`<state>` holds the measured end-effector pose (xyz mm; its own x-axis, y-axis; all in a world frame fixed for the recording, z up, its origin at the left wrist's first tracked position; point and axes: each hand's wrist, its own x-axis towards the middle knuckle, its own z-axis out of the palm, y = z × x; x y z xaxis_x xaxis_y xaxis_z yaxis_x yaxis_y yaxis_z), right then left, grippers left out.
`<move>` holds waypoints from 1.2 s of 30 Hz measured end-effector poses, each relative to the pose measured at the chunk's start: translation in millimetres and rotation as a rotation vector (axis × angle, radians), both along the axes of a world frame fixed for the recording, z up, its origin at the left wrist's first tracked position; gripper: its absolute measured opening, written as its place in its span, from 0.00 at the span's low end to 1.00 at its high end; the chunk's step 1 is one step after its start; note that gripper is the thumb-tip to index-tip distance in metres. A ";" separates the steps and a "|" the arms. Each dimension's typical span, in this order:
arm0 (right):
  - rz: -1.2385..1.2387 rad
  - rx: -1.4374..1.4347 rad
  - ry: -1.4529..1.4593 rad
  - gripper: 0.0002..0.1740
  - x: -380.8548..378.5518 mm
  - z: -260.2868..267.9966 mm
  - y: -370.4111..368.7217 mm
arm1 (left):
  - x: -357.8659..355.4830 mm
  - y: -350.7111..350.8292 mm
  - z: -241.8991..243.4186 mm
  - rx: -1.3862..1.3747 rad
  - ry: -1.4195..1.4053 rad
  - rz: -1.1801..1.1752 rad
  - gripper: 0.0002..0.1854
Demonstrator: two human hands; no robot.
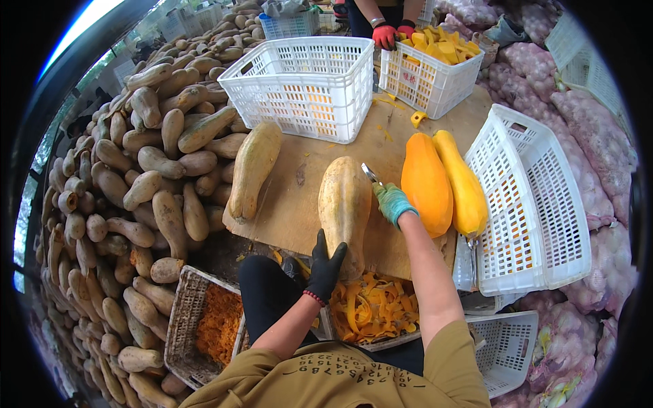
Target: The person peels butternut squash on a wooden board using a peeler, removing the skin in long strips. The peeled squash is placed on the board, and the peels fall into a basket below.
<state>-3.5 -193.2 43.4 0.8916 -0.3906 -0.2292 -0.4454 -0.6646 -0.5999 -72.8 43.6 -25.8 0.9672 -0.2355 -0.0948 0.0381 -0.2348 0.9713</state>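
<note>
An unpeeled butternut squash (343, 199) lies lengthwise on the wooden board (301, 158) in front of me. My left hand (325, 265), in a black glove, holds its near end. In a teal glove, my right hand (392, 202) grips a metal peeler (371, 174), whose head is just right of the squash's upper part; I cannot tell whether it touches the skin. To the right of that hand lie two peeled squashes, a wide orange one (426, 186) and a slimmer yellow one (461, 183). Another unpeeled squash (255, 171) rests on the board's left side.
Below the board stands a crate of peelings (375, 311), beside a dirty crate (178, 319) with orange shreds. White crates (296, 97) border the board. Another person's red-gloved hands (385, 36) touch a crate of cut pieces (433, 84). Piled squashes (153, 163) lie left, net sacks (586, 148) right.
</note>
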 end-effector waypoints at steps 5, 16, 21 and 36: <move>0.009 0.272 0.328 0.30 65.5 14.5 -3.7 | 6.4 0.6 8.9 -0.160 0.046 -0.065 0.45; -0.131 0.222 0.094 0.31 25.0 -6.8 15.2 | 88.4 -39.9 21.8 -0.079 -0.037 -0.017 0.53; -0.084 0.161 0.054 0.27 -49.7 -24.4 51.6 | 89.3 -35.4 21.8 -0.239 0.056 -0.018 0.54; -0.200 0.422 -0.183 0.23 -94.7 -19.8 30.6 | 85.4 -31.6 34.7 0.258 -0.186 0.063 0.40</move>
